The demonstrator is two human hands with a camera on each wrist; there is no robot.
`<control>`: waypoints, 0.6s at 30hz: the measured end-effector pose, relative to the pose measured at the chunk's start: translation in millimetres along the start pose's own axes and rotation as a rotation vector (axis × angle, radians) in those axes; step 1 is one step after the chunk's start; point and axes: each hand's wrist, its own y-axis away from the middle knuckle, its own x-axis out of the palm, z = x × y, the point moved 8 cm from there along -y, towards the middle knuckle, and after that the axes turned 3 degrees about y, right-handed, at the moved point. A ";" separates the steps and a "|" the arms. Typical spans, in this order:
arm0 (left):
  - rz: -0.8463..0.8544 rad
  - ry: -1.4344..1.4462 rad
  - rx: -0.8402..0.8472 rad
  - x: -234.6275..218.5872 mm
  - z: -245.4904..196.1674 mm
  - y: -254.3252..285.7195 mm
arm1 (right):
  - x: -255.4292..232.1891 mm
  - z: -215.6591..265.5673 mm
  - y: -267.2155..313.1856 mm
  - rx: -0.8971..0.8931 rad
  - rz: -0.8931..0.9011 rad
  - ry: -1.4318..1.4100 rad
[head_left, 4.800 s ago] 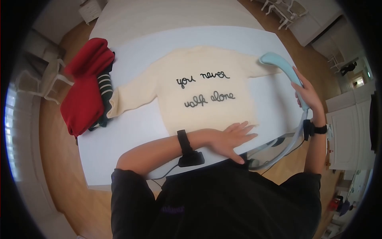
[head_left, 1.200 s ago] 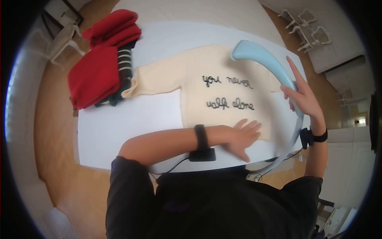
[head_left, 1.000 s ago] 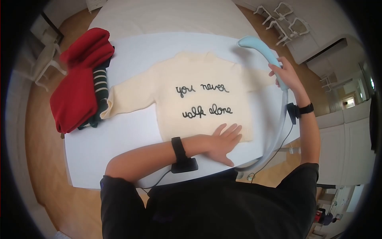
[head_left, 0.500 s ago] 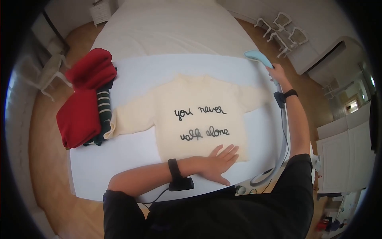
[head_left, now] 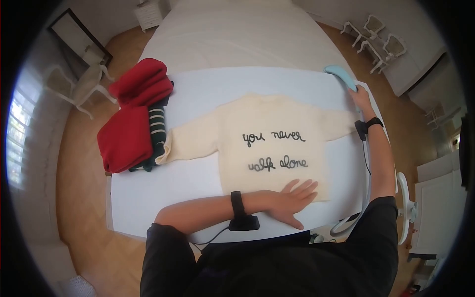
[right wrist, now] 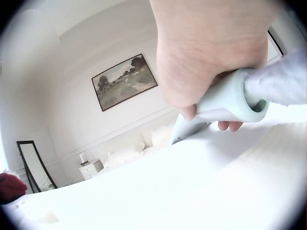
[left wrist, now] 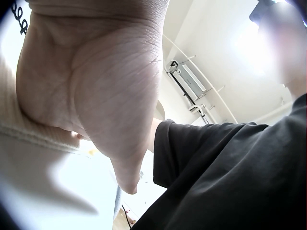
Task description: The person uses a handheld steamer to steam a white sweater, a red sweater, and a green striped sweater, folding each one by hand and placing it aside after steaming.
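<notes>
A cream sweater [head_left: 267,119] with dark lettering lies spread on the white board [head_left: 193,183], its left-side cuff folded back. The left hand [head_left: 291,202] rests on the sweater's lower hem, fingers spread and thumb apart; its palm side [left wrist: 96,81] fills much of the left wrist view. At the board's far right, the right hand [head_left: 362,99] grips a light blue curved handheld device [head_left: 341,75], whose head points away past the sweater's right-side sleeve. The right wrist view shows the fingers curled round the device's handle [right wrist: 225,100], with a pale hose [right wrist: 280,81] coming out of its end.
Folded red garments [head_left: 126,138] and a dark green striped one [head_left: 157,123] are stacked at the board's left. The hose [head_left: 363,203] hangs along the right edge near the forearm. Beyond the board is a pale covered surface [head_left: 237,34]; white chairs stand on both sides.
The right hand has carried the device from beside and above the sweater's right part to the board's far right corner. The left hand stays on the hem; the head view has shifted.
</notes>
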 end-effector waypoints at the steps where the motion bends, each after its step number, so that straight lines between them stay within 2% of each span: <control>1: 0.001 -0.006 0.002 -0.2 0.0 -0.1 | 3.2 -4.6 1.1 0.026 0.019 0.034; 4: 0.007 -0.016 0.002 -1.2 -1.2 0.6 | 6.2 -7.3 11.4 -0.014 -0.080 0.093; 7: 0.002 -0.005 0.000 0.2 1.4 -1.0 | 7.7 -10.8 18.6 0.039 -0.039 0.164; 8: -0.005 0.008 0.002 1.1 3.1 -1.6 | 4.0 4.4 30.5 0.036 -0.041 0.153; 10: -0.015 0.008 0.000 0.1 6.9 -2.9 | -15.0 37.1 61.1 0.054 -0.201 0.572; 12: -0.027 0.010 -0.011 -8.4 11.1 2.1 | -15.8 61.0 83.3 -0.015 -0.180 0.485; 14: -0.074 0.158 -0.034 -27.5 16.8 10.3 | -1.1 99.8 116.5 -0.170 -0.008 0.252; 15: -0.178 0.112 -0.081 -45.7 16.7 23.2 | 0.4 112.8 133.9 -0.177 -0.001 0.232; 17: -0.291 0.033 -0.173 -87.0 21.8 53.8 | 20.3 150.9 176.2 -0.363 0.249 0.004; 18: -0.432 -0.064 -0.184 -105.7 31.9 73.9 | 15.4 165.9 197.6 -0.364 0.252 -0.021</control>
